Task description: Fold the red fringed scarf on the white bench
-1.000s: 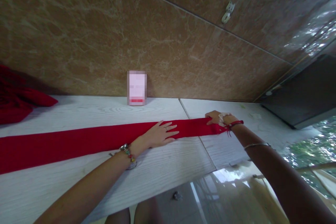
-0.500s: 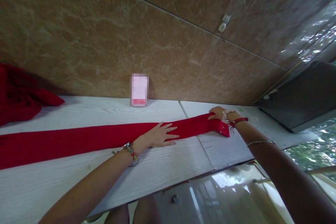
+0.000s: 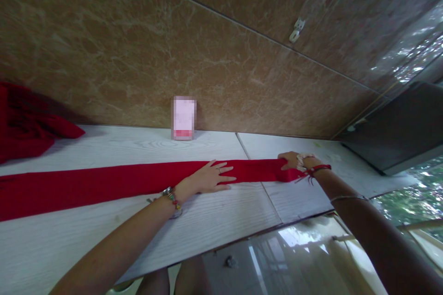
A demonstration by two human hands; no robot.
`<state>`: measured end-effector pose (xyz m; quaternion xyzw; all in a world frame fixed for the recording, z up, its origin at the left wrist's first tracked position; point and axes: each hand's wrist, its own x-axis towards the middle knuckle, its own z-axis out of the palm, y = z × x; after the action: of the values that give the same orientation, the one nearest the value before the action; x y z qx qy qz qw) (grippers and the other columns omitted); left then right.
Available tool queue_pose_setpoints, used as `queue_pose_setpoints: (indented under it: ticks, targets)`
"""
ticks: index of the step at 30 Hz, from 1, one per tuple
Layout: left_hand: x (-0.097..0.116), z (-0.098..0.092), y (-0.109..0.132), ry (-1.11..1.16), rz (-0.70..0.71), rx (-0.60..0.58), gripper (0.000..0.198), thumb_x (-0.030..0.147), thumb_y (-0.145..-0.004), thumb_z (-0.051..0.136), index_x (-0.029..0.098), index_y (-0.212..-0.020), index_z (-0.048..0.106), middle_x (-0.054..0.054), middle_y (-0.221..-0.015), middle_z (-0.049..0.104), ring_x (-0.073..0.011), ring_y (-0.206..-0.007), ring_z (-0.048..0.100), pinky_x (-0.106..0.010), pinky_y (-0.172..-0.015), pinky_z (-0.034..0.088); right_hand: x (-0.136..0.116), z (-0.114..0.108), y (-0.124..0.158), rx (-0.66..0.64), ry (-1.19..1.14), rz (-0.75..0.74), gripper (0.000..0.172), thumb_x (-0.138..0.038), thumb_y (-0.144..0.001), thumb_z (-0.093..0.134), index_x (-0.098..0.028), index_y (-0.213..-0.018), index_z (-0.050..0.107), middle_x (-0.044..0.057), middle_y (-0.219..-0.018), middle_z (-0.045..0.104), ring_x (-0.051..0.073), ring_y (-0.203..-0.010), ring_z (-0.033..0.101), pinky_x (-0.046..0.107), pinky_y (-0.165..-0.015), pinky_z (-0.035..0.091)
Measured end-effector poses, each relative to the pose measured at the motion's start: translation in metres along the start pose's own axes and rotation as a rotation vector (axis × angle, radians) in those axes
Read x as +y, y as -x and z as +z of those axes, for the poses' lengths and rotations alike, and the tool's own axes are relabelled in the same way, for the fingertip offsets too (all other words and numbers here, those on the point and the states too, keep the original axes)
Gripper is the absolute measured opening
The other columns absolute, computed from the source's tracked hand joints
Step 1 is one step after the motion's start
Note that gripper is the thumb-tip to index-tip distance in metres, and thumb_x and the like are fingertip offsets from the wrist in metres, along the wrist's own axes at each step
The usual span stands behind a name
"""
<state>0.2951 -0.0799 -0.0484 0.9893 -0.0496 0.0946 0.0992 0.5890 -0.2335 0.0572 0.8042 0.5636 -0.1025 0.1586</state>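
Note:
A long red strip of cloth [image 3: 114,182] lies flat across the white table, running off the left edge of the view. My left hand [image 3: 211,177] rests palm down on the strip near its middle, fingers spread. At the strip's right end, my right hand [image 3: 290,161] has its fingers closed on the cloth. A short piece of the red end shows below that hand, partly hidden by the wrist with its pale scrunchie and red cord.
Bunched red cloth [image 3: 34,124] sits at the far left against the brown marbled wall [image 3: 207,69]. A blurred pink-white box [image 3: 184,117] stands by the wall. A dark grey appliance-like object [image 3: 398,129] is at the right of the white table [image 3: 214,221].
My right hand has moved slightly toward me and to the right, with the strip's right end in it, so that part lies straighter. My left hand has stayed in place.

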Motion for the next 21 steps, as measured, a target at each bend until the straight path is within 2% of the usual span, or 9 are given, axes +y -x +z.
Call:
queue_pose_setpoints:
  ticks: [3,6,11,14,16,19,21]
  targets:
    - [0.0,-0.001,-0.001,-0.001,-0.014,-0.014,0.041,0.05,-0.088,0.031,0.035,-0.124,0.043,0.0,-0.138,0.035,-0.0213,-0.128,0.025,-0.044,-0.102,0.016,0.001,-0.004,0.002,-0.002,0.016,0.008,0.008,-0.022,-0.062,0.059,-0.027,-0.067,0.061,0.005,-0.075,0.066,0.024,-0.076,0.06,0.035,-0.07,0.047]
    - [0.002,-0.003,-0.001,-0.003,-0.025,-0.035,0.042,0.05,-0.088,0.031,0.034,-0.125,0.042,-0.001,-0.139,0.033,-0.0224,-0.129,0.025,-0.046,-0.102,0.017,-0.002,-0.012,0.006,0.026,0.027,-0.002,0.01,-0.025,-0.069,0.053,-0.024,-0.074,0.062,0.008,-0.082,0.066,0.025,-0.082,0.059,0.037,-0.076,0.045]
    - [0.003,-0.004,0.001,-0.008,0.006,-0.019,0.044,0.051,-0.086,0.036,0.033,-0.125,0.041,-0.002,-0.139,0.032,-0.0239,-0.13,0.022,-0.047,-0.103,0.013,-0.028,-0.034,0.016,0.133,0.106,-0.006,0.02,-0.027,-0.079,0.045,-0.019,-0.085,0.063,0.012,-0.087,0.065,0.025,-0.083,0.059,0.037,-0.078,0.043]
    - [0.002,-0.003,0.001,-0.014,0.014,-0.019,0.044,0.051,-0.086,0.035,0.032,-0.125,0.042,-0.002,-0.138,0.034,-0.0233,-0.129,0.022,-0.047,-0.103,0.012,-0.061,-0.042,0.021,0.188,0.152,0.008,0.022,-0.025,-0.08,0.043,-0.019,-0.088,0.063,0.011,-0.085,0.066,0.024,-0.083,0.06,0.036,-0.076,0.044]
    - [0.002,-0.002,0.0,-0.008,0.005,-0.017,0.043,0.05,-0.087,0.033,0.032,-0.124,0.043,-0.002,-0.137,0.036,-0.0219,-0.128,0.025,-0.045,-0.103,0.013,-0.092,-0.038,0.025,0.191,0.137,-0.013,0.024,-0.027,-0.081,0.043,-0.019,-0.09,0.063,0.01,-0.087,0.067,0.023,-0.084,0.061,0.033,-0.077,0.045]
    - [0.002,-0.001,-0.002,0.01,-0.02,-0.003,0.04,0.046,-0.088,0.032,0.031,-0.123,0.045,-0.002,-0.134,0.041,-0.0205,-0.126,0.03,-0.044,-0.103,0.016,-0.144,-0.022,0.03,0.188,0.05,-0.102,0.026,-0.031,-0.082,0.044,-0.02,-0.097,0.063,0.008,-0.094,0.067,0.021,-0.088,0.061,0.029,-0.078,0.046]
    - [0.002,0.0,-0.003,0.012,-0.068,0.016,0.039,0.04,-0.09,0.029,0.028,-0.123,0.045,-0.003,-0.133,0.042,-0.0195,-0.124,0.033,-0.043,-0.102,0.019,-0.172,-0.009,0.031,0.163,-0.061,-0.236,0.026,-0.033,-0.083,0.044,-0.022,-0.098,0.063,0.006,-0.095,0.068,0.019,-0.086,0.062,0.029,-0.078,0.047]
